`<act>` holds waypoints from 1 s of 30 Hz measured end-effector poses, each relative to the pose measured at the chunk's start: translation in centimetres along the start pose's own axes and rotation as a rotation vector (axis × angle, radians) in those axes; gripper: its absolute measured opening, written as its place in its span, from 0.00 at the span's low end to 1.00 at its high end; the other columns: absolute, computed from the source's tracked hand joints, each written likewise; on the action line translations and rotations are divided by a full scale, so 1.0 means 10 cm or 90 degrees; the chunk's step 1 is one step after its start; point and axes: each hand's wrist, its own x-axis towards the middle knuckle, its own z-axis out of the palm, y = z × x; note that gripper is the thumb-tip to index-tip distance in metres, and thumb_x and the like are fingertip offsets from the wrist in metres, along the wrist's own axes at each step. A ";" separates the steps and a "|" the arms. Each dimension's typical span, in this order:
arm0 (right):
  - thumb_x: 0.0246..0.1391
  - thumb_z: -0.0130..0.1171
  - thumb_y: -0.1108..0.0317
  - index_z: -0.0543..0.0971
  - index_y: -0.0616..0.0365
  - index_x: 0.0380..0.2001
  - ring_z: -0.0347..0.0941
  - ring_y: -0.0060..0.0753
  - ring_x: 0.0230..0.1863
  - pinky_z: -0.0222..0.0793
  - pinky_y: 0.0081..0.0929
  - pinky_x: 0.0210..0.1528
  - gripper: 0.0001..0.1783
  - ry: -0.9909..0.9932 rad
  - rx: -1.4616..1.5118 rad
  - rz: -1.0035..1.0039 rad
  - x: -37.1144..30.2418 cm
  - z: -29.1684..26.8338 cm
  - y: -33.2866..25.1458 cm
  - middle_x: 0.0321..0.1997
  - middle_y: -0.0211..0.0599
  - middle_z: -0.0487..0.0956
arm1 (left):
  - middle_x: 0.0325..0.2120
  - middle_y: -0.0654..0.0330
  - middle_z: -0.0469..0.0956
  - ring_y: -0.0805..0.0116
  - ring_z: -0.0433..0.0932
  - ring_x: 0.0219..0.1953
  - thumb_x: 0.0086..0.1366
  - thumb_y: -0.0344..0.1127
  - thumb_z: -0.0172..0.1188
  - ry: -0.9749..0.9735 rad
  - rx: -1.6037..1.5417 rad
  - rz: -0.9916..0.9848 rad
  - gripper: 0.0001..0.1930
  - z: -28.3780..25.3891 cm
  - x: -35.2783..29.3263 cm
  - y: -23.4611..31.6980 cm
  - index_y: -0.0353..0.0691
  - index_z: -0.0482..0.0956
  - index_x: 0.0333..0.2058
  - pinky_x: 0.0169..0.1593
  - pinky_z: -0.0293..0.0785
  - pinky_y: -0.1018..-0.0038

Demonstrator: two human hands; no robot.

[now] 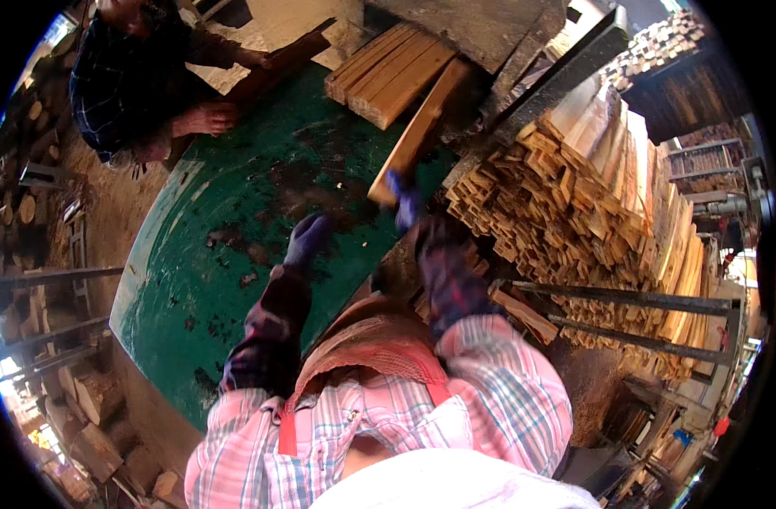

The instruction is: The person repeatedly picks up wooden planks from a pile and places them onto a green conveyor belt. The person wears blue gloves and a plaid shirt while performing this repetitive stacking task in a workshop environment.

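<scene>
My right hand (402, 202), in a purple-blue glove, grips the near end of a long sawn wooden plank (418, 134). The plank slants away to the right, its far end beside a dark metal part of the machine. My left hand (307, 241), gloved alike, hovers over or rests on the green tabletop (235, 204); nothing shows in it, and its finger pose is unclear. Beyond the plank, a row of squared wooden pieces (392, 72) lies side by side at the table's far edge.
At the far left, a co-worker in a dark checked shirt (121, 81) handles a dark, rough-edged board (278, 68). A tall stack of sawn sticks (558, 195) rises close on my right, with metal rails (634, 297) before it. Wood blocks (95, 399) lie at lower left.
</scene>
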 end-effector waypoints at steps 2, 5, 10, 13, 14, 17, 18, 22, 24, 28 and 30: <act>0.45 0.64 0.55 0.62 0.55 0.53 0.67 0.28 0.41 0.65 0.28 0.42 0.34 -0.084 0.141 0.097 -0.84 0.01 0.41 0.43 0.29 0.70 | 0.36 0.58 0.77 0.67 0.75 0.36 0.61 0.51 0.53 -0.074 -0.055 -0.072 0.24 0.21 0.36 -0.16 0.36 0.73 0.46 0.41 0.71 0.73; 0.47 0.63 0.59 0.57 0.59 0.58 0.63 0.31 0.50 0.60 0.29 0.53 0.39 -0.023 -0.084 0.096 -1.91 -0.14 0.95 0.50 0.33 0.67 | 0.38 0.56 0.76 0.63 0.75 0.36 0.61 0.59 0.49 -0.212 -0.229 -0.221 0.29 0.52 0.57 -0.50 0.38 0.71 0.47 0.41 0.72 0.68; 0.40 0.67 0.58 0.47 0.62 0.63 0.48 0.39 0.66 0.44 0.33 0.65 0.53 0.075 -0.316 -0.199 -2.61 -0.40 1.54 0.64 0.45 0.55 | 0.43 0.54 0.72 0.62 0.72 0.41 0.62 0.56 0.46 -0.252 -0.272 -0.142 0.28 1.51 0.14 -0.31 0.40 0.66 0.53 0.46 0.70 0.66; 0.40 0.67 0.61 0.47 0.61 0.64 0.48 0.36 0.66 0.44 0.32 0.65 0.52 0.229 -0.324 -0.376 -2.47 -0.58 1.16 0.65 0.41 0.55 | 0.45 0.56 0.71 0.68 0.70 0.46 0.65 0.47 0.48 -0.358 -0.010 0.119 0.24 2.46 -0.01 0.38 0.35 0.66 0.52 0.51 0.66 0.71; 0.42 0.65 0.60 0.50 0.60 0.61 0.51 0.36 0.62 0.49 0.31 0.62 0.47 0.271 -0.252 -0.366 -2.33 -0.68 0.82 0.61 0.40 0.58 | 0.46 0.56 0.71 0.70 0.69 0.48 0.65 0.44 0.48 -0.415 0.075 0.246 0.22 2.73 -0.01 0.64 0.33 0.66 0.52 0.53 0.64 0.73; 0.49 0.57 0.54 0.59 0.58 0.55 0.62 0.35 0.51 0.62 0.30 0.50 0.34 0.304 -0.076 -0.473 -2.09 -1.31 -1.22 0.51 0.39 0.66 | 0.51 0.57 0.68 0.70 0.66 0.52 0.62 0.37 0.55 -0.566 0.061 0.398 0.24 3.21 0.04 1.14 0.32 0.64 0.54 0.56 0.63 0.73; 0.51 0.55 0.53 0.62 0.57 0.52 0.65 0.34 0.47 0.66 0.29 0.47 0.30 0.254 0.005 -0.509 -2.06 -1.54 -2.04 0.48 0.39 0.68 | 0.51 0.57 0.69 0.70 0.67 0.51 0.62 0.36 0.56 -0.557 0.065 0.343 0.24 3.22 0.07 1.19 0.32 0.65 0.54 0.56 0.63 0.73; 0.55 0.53 0.52 0.66 0.61 0.51 0.69 0.34 0.46 0.67 0.27 0.50 0.27 0.234 0.222 -0.570 -1.86 -2.02 -4.35 0.49 0.42 0.71 | 0.47 0.59 0.72 0.72 0.70 0.47 0.61 0.37 0.57 -0.502 0.086 0.202 0.22 2.57 0.26 0.92 0.35 0.68 0.52 0.52 0.67 0.74; 0.57 0.50 0.54 0.67 0.59 0.50 0.69 0.33 0.45 0.67 0.27 0.49 0.24 0.308 0.235 -0.620 -1.41 -1.87 -4.32 0.47 0.41 0.72 | 0.45 0.61 0.74 0.71 0.72 0.45 0.61 0.38 0.56 -0.346 0.124 0.037 0.21 1.93 0.46 0.65 0.36 0.70 0.51 0.48 0.69 0.73; 0.60 0.43 0.63 0.66 0.61 0.51 0.67 0.34 0.48 0.64 0.29 0.50 0.19 0.124 0.030 -0.504 -0.34 -1.34 -2.42 0.50 0.43 0.69 | 0.37 0.62 0.75 0.68 0.73 0.38 0.62 0.46 0.53 0.003 0.011 -0.112 0.19 0.34 1.26 0.51 0.39 0.73 0.45 0.41 0.71 0.73; 0.58 0.52 0.58 0.68 0.57 0.50 0.72 0.30 0.41 0.71 0.25 0.40 0.21 0.102 0.073 -0.209 0.17 -1.03 -1.57 0.40 0.35 0.75 | 0.34 0.62 0.75 0.66 0.74 0.36 0.61 0.50 0.53 0.113 -0.140 0.018 0.20 -0.24 1.80 0.64 0.41 0.74 0.42 0.39 0.71 0.71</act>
